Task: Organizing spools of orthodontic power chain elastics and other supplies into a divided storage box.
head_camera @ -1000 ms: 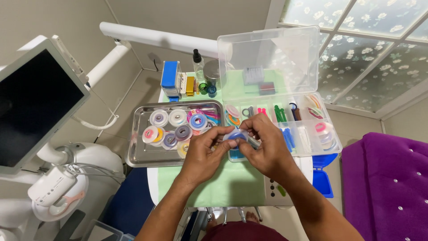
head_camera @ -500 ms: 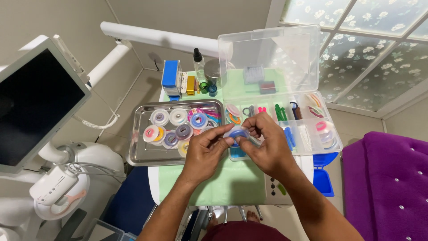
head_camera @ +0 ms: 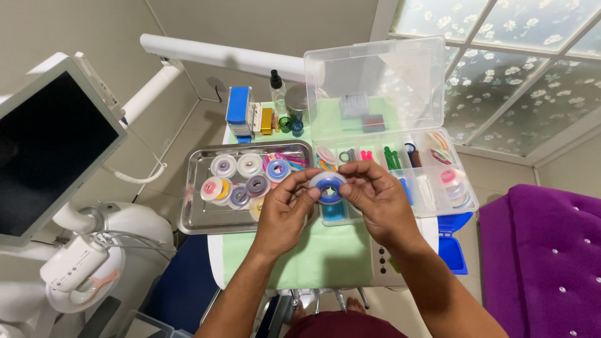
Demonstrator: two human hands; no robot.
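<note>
Both hands up over the green mat (head_camera: 325, 256), sharing one small blue-and-white spool (head_camera: 328, 186). Left hand (head_camera: 285, 213): thumb and forefinger pinching the spool's left rim, remaining fingers curled under, not spread. Right hand (head_camera: 375, 197): thumb and fingertips pinching the right rim, other fingers bent in close behind. Spool held flat-face toward the camera, centre hole visible, squarely between the two sets of fingertips, touching both. Just left of the left fingers: metal tray (head_camera: 194, 219) holding a cluster of similar spools (head_camera: 241, 181) in white, purple, pink, yellow and blue; nearest ones close beside the left knuckles, a yellowish one partly hidden under the hand. Directly behind and beyond the fingertips: clear compartmented plastic box (head_camera: 432, 197), lid (head_camera: 375, 81) standing open and upright, cells with small coloured bits — green, pink, red, blue; exact contents too small to tell. Right of the right fingers: more box cells, with a pink-and-white roll (head_camera: 452, 179) near the far right corner. Further beyond the fingers, past the tray: blue block-shaped holder (head_camera: 238, 106), small dark-capped bottle (head_camera: 276, 87), a few small jars. Below the right wrist: blue flat case (head_camera: 452, 241) at the table edge. Well left of the hands: dark monitor (head_camera: 47, 150) on a white arm. Far right: purple upholstered seat (head_camera: 544, 263).
</note>
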